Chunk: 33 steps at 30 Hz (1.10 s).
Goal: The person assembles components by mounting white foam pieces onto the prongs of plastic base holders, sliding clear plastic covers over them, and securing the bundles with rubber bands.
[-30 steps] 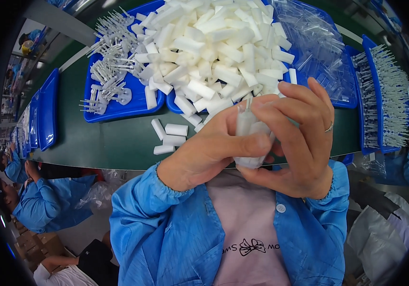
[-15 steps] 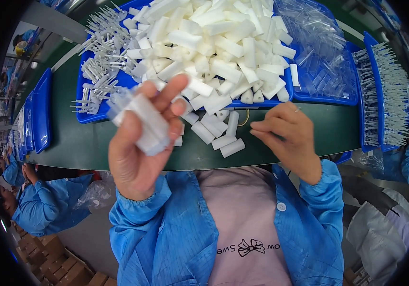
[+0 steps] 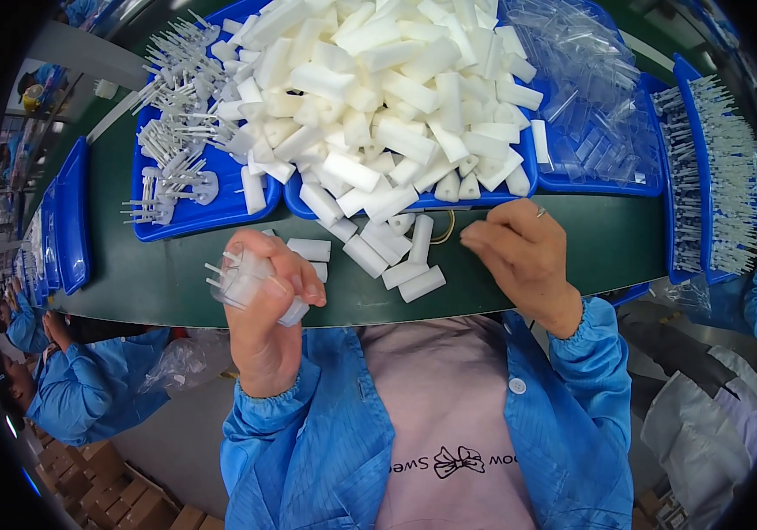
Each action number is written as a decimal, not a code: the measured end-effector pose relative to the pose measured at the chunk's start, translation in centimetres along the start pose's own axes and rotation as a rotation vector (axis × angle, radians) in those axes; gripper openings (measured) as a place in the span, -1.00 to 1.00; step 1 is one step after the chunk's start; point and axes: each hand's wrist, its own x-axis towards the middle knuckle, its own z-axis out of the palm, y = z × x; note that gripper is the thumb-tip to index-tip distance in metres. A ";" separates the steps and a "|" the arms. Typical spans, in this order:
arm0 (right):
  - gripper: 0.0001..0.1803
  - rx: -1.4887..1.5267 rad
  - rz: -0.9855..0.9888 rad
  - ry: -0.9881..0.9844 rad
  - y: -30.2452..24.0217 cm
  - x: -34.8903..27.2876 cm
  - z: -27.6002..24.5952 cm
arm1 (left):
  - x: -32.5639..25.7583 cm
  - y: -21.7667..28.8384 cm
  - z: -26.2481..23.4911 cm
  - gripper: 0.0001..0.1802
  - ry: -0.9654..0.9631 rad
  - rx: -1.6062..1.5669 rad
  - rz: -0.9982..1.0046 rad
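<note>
My left hand, near the table's front edge, is closed around a clear plastic case with white material inside and thin white prongs sticking out on the left. My fingers cover part of it. My right hand hovers right of a small group of loose white foam blocks. Its fingers are curled together, and whatever might lie between the fingertips is hidden. Two more white blocks lie beside my left hand. A thin tan ring rests on the table near the right fingertips.
A large heap of white foam blocks fills the middle blue tray. White pronged pieces fill the left tray, and clear plastic pieces the right one. Beyond stands a blue rack of white pronged pieces. Co-workers in blue sit nearby.
My left hand has moved down and turned, its fingers now folded over the clear case, whose prongs show. My right hand has shifted slightly left, with its fingers curled further in.
</note>
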 end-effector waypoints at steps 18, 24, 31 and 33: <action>-0.91 0.280 0.375 -0.028 -0.1 1.0 -2.9 | -0.2 -0.9 1.1 -0.33 -0.145 0.205 -0.070; -0.94 0.431 0.397 -0.004 -1.1 1.9 -4.8 | 0.0 -3.1 5.9 -0.07 -0.448 0.438 -0.222; -0.82 1.524 0.676 0.050 -1.1 1.6 -5.2 | 2.1 -4.1 7.6 -0.57 -0.626 0.493 -0.183; -0.74 1.657 0.679 0.091 -0.5 2.4 -6.2 | 2.2 -3.8 7.7 -0.63 -0.660 0.602 -0.147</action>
